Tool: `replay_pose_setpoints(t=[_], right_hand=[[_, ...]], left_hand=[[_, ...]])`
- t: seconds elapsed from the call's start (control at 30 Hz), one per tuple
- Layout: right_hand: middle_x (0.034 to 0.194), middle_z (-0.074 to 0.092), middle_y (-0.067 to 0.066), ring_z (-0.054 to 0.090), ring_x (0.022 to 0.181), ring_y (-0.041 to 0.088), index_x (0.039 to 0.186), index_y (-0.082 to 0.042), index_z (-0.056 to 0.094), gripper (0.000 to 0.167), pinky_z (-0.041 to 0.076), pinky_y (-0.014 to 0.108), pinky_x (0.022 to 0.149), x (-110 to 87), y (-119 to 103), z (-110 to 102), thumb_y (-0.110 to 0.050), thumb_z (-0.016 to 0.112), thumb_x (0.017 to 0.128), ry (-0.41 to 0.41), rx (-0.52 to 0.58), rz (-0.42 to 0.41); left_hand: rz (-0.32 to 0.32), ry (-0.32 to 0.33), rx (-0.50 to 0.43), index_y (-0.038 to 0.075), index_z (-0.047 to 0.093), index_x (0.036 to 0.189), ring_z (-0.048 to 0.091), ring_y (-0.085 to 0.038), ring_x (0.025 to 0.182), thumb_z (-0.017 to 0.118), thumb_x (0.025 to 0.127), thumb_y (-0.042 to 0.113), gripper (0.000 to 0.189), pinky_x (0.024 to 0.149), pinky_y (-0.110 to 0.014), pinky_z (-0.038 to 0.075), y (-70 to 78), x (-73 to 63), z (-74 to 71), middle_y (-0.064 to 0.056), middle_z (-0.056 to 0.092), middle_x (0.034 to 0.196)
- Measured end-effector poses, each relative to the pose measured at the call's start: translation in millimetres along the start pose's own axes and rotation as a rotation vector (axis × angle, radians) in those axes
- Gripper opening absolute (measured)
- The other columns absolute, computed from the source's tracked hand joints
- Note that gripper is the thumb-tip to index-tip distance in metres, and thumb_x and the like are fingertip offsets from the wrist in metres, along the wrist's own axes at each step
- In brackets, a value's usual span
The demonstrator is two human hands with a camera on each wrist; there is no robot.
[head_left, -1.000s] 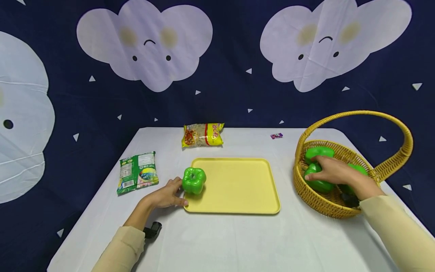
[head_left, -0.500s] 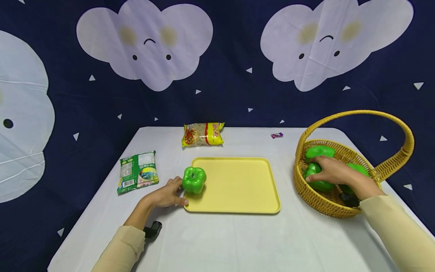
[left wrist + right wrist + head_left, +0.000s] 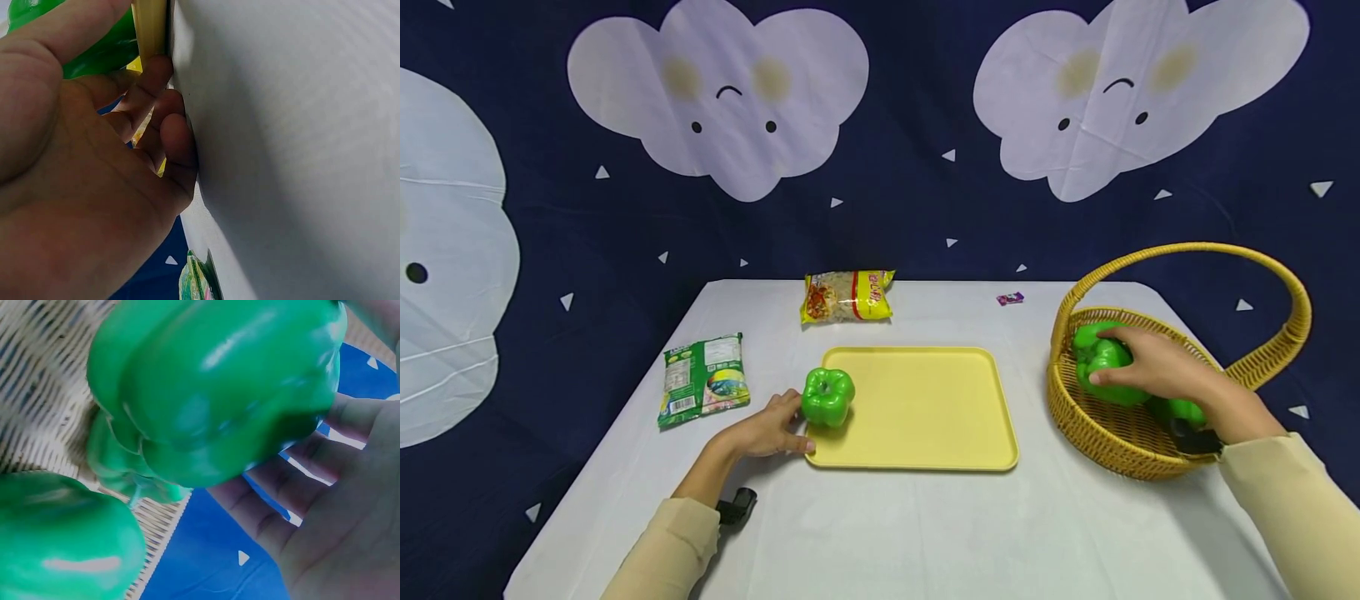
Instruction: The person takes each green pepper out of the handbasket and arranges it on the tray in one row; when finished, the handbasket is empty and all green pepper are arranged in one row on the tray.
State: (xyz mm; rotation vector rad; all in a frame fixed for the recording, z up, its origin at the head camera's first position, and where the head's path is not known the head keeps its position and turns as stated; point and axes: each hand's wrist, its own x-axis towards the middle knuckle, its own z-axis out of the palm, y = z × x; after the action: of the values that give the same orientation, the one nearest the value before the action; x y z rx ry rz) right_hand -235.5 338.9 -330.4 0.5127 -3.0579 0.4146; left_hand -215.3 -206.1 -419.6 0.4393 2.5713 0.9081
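My right hand [image 3: 1161, 364] grips a green bell pepper [image 3: 219, 381] inside the wicker basket [image 3: 1078, 433], thumb on one side and fingers on the other. Behind it lies a second green bell pepper [image 3: 109, 453], its stem showing in the right wrist view. A third green bell pepper [image 3: 62, 544] sits nearer the basket's front, partly covered by my wrist in the head view. At the yellow tray [image 3: 925, 408], my left hand [image 3: 767, 432] rests against the left edge, thumb by the front corner and fingers loosely bent. One more green bell pepper [image 3: 827, 398] stands on the tray's left side.
A green snack packet [image 3: 703, 381] lies left of the tray. Behind the tray is a yellow food bag [image 3: 847, 297], with a small purple wrapped candy [image 3: 1011, 298] farther right. The basket's tall handle [image 3: 1195, 247] arches over the right forearm.
My right hand has shifted slightly right and up with the gripped bell pepper, which now overlaps the one behind it. The left hand and tray have stayed put.
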Motion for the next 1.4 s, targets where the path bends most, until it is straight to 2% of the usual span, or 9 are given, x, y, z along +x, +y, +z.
replay_pose_setpoints(t=[0.13, 0.27, 0.47, 0.67, 0.93, 1.17, 1.27, 1.4], right_hand=[[0.127, 0.052, 0.025, 0.051, 0.111, 0.037, 0.133, 0.002, 0.047, 0.081, 0.043, 0.051, 0.087, -7.5, -5, -9, -0.050, 0.073, 0.076, 0.021, 0.049, 0.010], [0.131, 0.048, 0.025, 0.048, 0.113, 0.038, 0.136, -0.001, 0.044, 0.081, 0.041, 0.052, 0.086, -14.8, -10, -17, -0.050, 0.072, 0.077, 0.047, 0.062, 0.030], [0.123, 0.053, 0.019, 0.052, 0.100, 0.031, 0.136, -0.007, 0.046, 0.077, 0.042, 0.039, 0.073, -25.7, -17, -24, -0.048, 0.074, 0.077, 0.118, 0.039, 0.036], [0.122, 0.053, 0.018, 0.052, 0.098, 0.028, 0.137, -0.010, 0.046, 0.078, 0.042, 0.034, 0.071, -32.7, -29, -26, -0.045, 0.076, 0.075, 0.143, 0.078, 0.027], [0.122, 0.058, 0.009, 0.049, 0.098, 0.012, 0.131, -0.013, 0.053, 0.073, 0.039, 0.015, 0.074, -34.8, -55, -17, -0.036, 0.083, 0.068, 0.257, 0.106, -0.085], [0.122, 0.058, 0.007, 0.051, 0.096, 0.013, 0.132, -0.012, 0.051, 0.074, 0.046, 0.019, 0.074, -31.4, -76, -3, -0.037, 0.083, 0.069, 0.267, 0.142, -0.147], [0.124, 0.057, 0.008, 0.053, 0.101, 0.017, 0.132, -0.010, 0.050, 0.074, 0.044, 0.017, 0.079, -26.5, -84, 6, -0.035, 0.083, 0.069, 0.274, 0.158, -0.191], [0.128, 0.056, 0.010, 0.055, 0.108, 0.021, 0.134, -0.009, 0.048, 0.076, 0.044, 0.023, 0.085, -19.8, -92, 18, -0.036, 0.081, 0.071, 0.261, 0.169, -0.228]], left_hand=[[-0.001, -0.002, -0.003, 0.004, 0.036, 0.143, 0.024, -0.042, 0.138, 0.078, 0.075, 0.034, 0.086, 0.111, -0.063, 0.021, 0.1, -0.3, 0.1, -0.018, 0.039, 0.143], [0.005, -0.004, -0.005, 0.003, 0.034, 0.144, 0.023, -0.043, 0.138, 0.078, 0.074, 0.034, 0.087, 0.111, -0.063, 0.020, -0.3, -0.5, 0.2, -0.020, 0.037, 0.144], [0.012, -0.003, -0.005, 0.004, 0.035, 0.143, 0.026, -0.041, 0.136, 0.078, 0.075, 0.035, 0.086, 0.111, -0.062, 0.022, -0.6, 0.3, -0.9, -0.019, 0.039, 0.142], [0.018, 0.001, 0.001, 0.003, 0.037, 0.142, 0.029, -0.039, 0.134, 0.078, 0.075, 0.035, 0.085, 0.111, -0.061, 0.024, -0.6, 0.9, -1.6, -0.017, 0.041, 0.139], [0.025, 0.000, 0.010, 0.003, 0.038, 0.141, 0.032, -0.037, 0.131, 0.078, 0.074, 0.035, 0.085, 0.109, -0.061, 0.026, -1.4, 0.8, -0.4, -0.017, 0.043, 0.137], [0.030, 0.004, 0.004, 0.004, 0.038, 0.141, 0.032, -0.036, 0.132, 0.078, 0.075, 0.034, 0.083, 0.111, -0.059, 0.025, 0.2, 0.7, -0.5, -0.016, 0.044, 0.136], [0.043, 0.006, 0.019, 0.003, 0.039, 0.140, 0.034, -0.035, 0.129, 0.077, 0.075, 0.033, 0.081, 0.110, -0.058, 0.027, 0.6, 0.2, 0.4, -0.015, 0.045, 0.134], [0.055, 0.010, 0.027, 0.003, 0.041, 0.139, 0.035, -0.035, 0.127, 0.077, 0.076, 0.032, 0.079, 0.109, -0.058, 0.027, 0.3, -0.3, 1.0, -0.014, 0.047, 0.132]])
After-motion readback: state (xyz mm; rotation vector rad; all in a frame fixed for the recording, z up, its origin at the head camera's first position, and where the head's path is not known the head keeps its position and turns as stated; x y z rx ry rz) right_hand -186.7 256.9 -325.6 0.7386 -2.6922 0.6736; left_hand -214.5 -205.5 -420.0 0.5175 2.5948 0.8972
